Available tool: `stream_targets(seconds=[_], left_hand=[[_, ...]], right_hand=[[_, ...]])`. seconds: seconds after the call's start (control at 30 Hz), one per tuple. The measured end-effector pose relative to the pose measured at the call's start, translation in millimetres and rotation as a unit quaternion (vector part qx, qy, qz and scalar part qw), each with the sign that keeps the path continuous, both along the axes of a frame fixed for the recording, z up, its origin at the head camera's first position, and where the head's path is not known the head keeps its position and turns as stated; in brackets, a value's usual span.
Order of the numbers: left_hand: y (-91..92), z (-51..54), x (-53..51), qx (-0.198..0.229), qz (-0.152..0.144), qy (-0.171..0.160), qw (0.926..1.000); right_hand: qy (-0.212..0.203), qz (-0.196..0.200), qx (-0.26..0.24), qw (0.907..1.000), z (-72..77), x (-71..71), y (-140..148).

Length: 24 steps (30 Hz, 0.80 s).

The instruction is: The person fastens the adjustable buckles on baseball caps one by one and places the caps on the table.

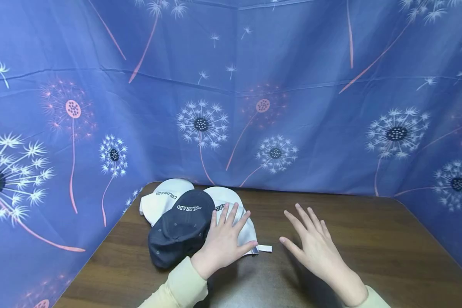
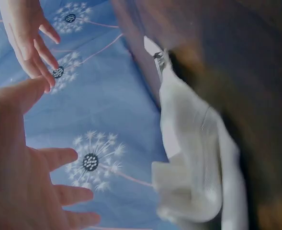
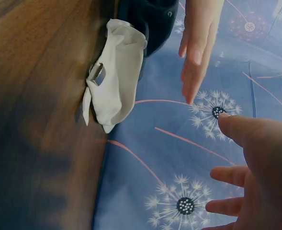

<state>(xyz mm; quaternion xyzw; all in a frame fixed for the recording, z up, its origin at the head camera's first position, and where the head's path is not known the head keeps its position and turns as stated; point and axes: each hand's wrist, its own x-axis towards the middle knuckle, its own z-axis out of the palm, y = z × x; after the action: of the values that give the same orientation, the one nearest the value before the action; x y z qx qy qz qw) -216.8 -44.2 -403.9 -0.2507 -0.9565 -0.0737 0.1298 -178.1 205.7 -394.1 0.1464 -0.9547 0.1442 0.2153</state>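
The dark cap (image 1: 181, 224), lettered COLORADO, lies on the brown table (image 1: 369, 231). Just behind it to the left is one white cap (image 1: 158, 206); to its right, another white cap (image 1: 224, 195) with a strap (image 1: 265, 248) sticking out. The left hand (image 1: 223, 241), fingers spread, hovers right of the dark cap; the right hand (image 1: 316, 248), also spread, hovers farther right. Patterned blue cloth (image 1: 315, 158) hangs beyond.

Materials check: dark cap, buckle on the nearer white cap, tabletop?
Dark cap: fabric, probably cotton, matte; soft shape, no gloss.
Buckle on the nearer white cap: likely metal, polished; grey with bright glints, though shiny plastic is possible.
Tabletop: wood or wood-look laminate, satin; brown grain and soft sheen fit both.
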Motion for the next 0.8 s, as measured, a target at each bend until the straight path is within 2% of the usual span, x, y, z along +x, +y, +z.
stream_targets(seconds=[0.27,0.47,0.6,0.8], left_hand=[[-26.2,19.7,3.3,0.000,-0.035,0.037,0.9987],[-56.6,35.7,7.1,-0.002,-0.046,0.044,0.9980],[-80.2,41.7,9.3,0.006,-0.049,0.025,0.9985],[-116.4,43.3,13.1,0.001,-0.053,-0.019,0.9984]], right_hand=[[0.026,0.040,0.000,0.9989,17.3,-6.9,-6.3],[0.030,0.085,0.003,0.9960,36.3,-14.2,-22.6],[0.030,0.116,0.007,0.9928,42.6,-19.2,-39.0],[0.049,0.172,0.021,0.9838,37.4,-24.5,-69.8]])
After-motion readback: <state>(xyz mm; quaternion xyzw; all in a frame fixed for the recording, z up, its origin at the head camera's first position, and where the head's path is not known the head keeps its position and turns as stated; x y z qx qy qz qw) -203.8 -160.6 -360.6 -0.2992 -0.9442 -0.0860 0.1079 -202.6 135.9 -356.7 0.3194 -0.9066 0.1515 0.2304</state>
